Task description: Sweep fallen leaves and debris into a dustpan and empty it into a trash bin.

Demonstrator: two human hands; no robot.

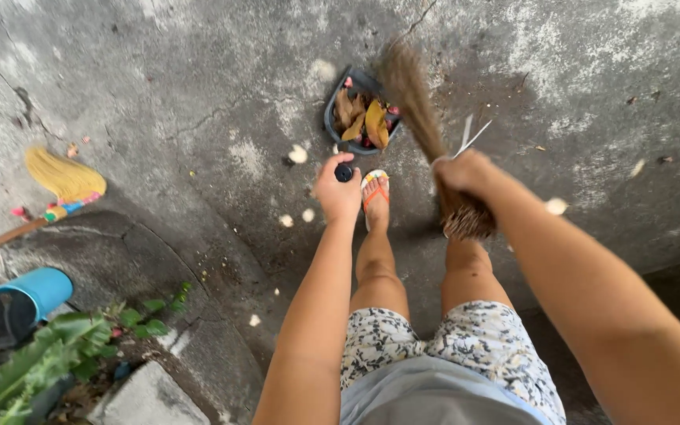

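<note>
L hand (338, 191): closed on black handle tip (344, 172) of dark dustpan (361, 110); pan sits on concrete floor (198, 94) ahead of sandalled foot (375, 193)
R hand (461, 171): fist round stick broom (419, 118), bristles blurred at pan's R rim
Load: dry leaves (364, 120) + red bits, piled high
Risk 1: hard flick w/ broom could throw leaves over far rim
Risk 2: handle tilt could tip pan, load spills
Risk 3: loose petals (298, 154) nr pan may scatter
Other: yellow broom (63, 179), blue bucket (17, 303) at L, well apart
</note>
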